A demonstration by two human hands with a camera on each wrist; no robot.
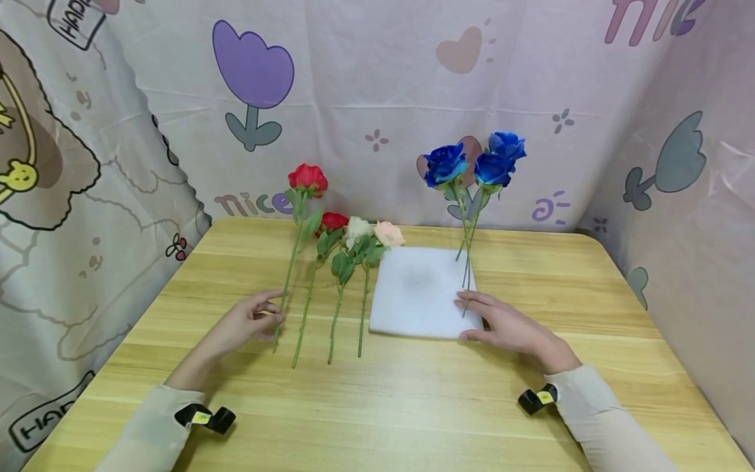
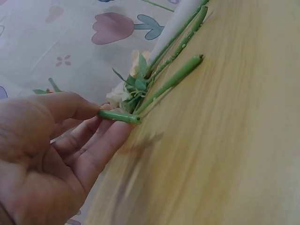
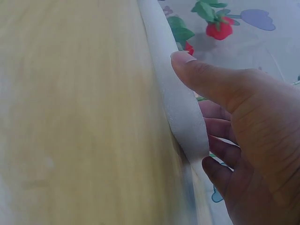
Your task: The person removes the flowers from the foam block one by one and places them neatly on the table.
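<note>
My left hand point(image 1: 244, 321) pinches the lower stem of a red rose point(image 1: 308, 179), which is raised and tilted, bloom at the far end. In the left wrist view, the cut stem end point(image 2: 119, 116) pokes out between thumb and fingers. My right hand point(image 1: 510, 328) grips the near right corner of a white foam pad point(image 1: 413, 295), its thumb along the front edge point(image 3: 176, 84). Several blue roses point(image 1: 498, 167) stand above the pad's right side; their stems run down to it, and one crosses the right fingers. How deep the stems go cannot be seen.
Between the left hand and the pad lie another red rose point(image 1: 333, 221), a white rose point(image 1: 358, 229) and a pale peach rose point(image 1: 389, 234), stems toward me. All rest on a wooden table point(image 1: 377, 413). A printed cloth point(image 1: 366, 65) hangs behind it.
</note>
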